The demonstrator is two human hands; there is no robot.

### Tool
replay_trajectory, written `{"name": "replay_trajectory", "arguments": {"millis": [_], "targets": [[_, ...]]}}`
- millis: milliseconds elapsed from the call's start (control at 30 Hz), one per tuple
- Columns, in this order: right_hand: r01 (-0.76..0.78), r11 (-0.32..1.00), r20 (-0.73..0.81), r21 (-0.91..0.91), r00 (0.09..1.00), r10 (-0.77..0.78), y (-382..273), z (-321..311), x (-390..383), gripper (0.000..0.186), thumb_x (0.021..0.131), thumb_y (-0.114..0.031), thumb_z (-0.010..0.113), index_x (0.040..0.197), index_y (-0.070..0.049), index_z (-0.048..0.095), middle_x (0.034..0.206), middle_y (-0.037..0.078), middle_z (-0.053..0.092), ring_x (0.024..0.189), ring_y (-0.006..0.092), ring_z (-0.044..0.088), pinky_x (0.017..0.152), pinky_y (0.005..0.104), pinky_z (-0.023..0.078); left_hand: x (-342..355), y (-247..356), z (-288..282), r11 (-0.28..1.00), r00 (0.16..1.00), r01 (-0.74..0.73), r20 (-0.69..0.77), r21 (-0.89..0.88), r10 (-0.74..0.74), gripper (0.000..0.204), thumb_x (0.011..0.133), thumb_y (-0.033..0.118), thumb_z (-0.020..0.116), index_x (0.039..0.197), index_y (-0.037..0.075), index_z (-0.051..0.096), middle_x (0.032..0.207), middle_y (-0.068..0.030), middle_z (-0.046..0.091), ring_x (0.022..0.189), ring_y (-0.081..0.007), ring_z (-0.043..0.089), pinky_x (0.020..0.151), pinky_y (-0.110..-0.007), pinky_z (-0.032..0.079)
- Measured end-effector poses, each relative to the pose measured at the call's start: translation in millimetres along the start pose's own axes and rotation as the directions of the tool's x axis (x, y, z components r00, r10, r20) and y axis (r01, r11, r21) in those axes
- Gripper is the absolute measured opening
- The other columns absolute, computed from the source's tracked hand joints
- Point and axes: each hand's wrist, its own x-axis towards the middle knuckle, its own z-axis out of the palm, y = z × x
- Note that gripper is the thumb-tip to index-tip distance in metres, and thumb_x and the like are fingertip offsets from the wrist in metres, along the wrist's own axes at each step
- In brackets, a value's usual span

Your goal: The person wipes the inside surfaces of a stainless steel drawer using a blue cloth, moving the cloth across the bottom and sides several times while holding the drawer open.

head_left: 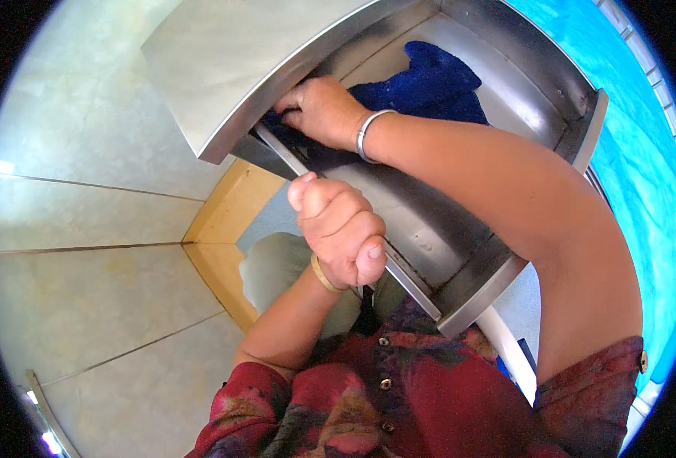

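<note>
- Pale floor tiles (86, 252) with thin dark grout lines spread out below me on my left, and a bright turquoise surface (643, 153) runs down my right side.
- Straight ahead of me a stainless steel drawer (460, 229) stands pulled out from under a light grey countertop (231, 53); its metal walls rise at the far end and along the right.
- A dark blue cloth (429, 84) lies bunched on the drawer floor toward the back, near the middle.
- My right hand (319, 111) reaches across into the drawer and rests on the near end of the cloth, at the back-left corner just under the countertop's edge. My fingers are curled down into the fabric, closed on it; a silver bangle (368, 131) sits at that wrist.
- My left hand (342, 233) is fisted tight around the drawer's front rim (277, 149), thumb on top, with a gold-coloured bangle (321, 275) on the wrist.
- Below the drawer I can see a yellow wooden frame (227, 221) meeting the tiles.
- At the bottom is my red patterned buttoned shirt (399, 397).
</note>
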Motion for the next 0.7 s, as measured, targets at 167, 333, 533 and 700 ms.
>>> {"name": "replay_trajectory", "arguments": {"millis": [167,333,533,700], "targets": [[-0.038,0.998,-0.131,-0.054,0.991,0.031,30.7,-31.7,-0.4,0.019,0.074,-0.014,0.063,0.09,-0.004,0.066,0.09,0.013,0.065,0.085,0.0254,0.062,0.079,0.0304,0.048,5.2,3.1,4.7,1.0,1.0,-0.001,-0.009,-0.004,0.001,0.026,0.072,0.031,0.044,0.054,0.014,0.047,0.06,-0.0023,0.044,0.065,-0.0199,0.046,0.082,-0.041,0.027],[-0.114,0.991,-0.177,-0.063,0.979,0.101,41.4,-43.0,-3.4,0.022,0.075,-0.015,0.063,0.091,-0.001,0.065,0.088,0.017,0.065,0.081,0.0263,0.064,0.076,0.0299,0.048,8.4,1.3,9.2,1.0,0.999,-0.028,-0.026,-0.002,0.028,0.027,0.075,0.028,0.043,0.053,0.013,0.045,0.06,-0.0029,0.046,0.067,-0.021,0.045,0.079,-0.04,0.028],[-0.453,0.879,-0.402,0.152,0.784,0.473,75.3,-58.0,4.3,0.025,0.077,-0.013,0.061,0.1,-0.003,0.063,0.088,0.014,0.066,0.069,0.0207,0.062,0.067,0.0291,0.05,10.3,6.9,11.5,0.999,0.997,-0.047,-0.057,-0.01,0.047,0.021,0.071,0.026,0.046,0.053,0.013,0.044,0.06,-0.0027,0.043,0.064,-0.0217,0.043,0.076,-0.039,0.029],[-0.585,0.596,-0.309,0.55,0.52,0.796,9.1,-17.6,13.1,0.023,0.074,-0.009,0.065,0.095,0.0,0.062,0.101,0.013,0.062,0.091,0.021,0.057,0.079,0.0307,0.044,-0.7,4.2,7.7,0.999,0.997,-0.027,-0.076,0.038,0.03,0.021,0.07,0.025,0.046,0.054,0.013,0.045,0.06,-0.0038,0.043,0.065,-0.0226,0.043,0.076,-0.039,0.029]]}}
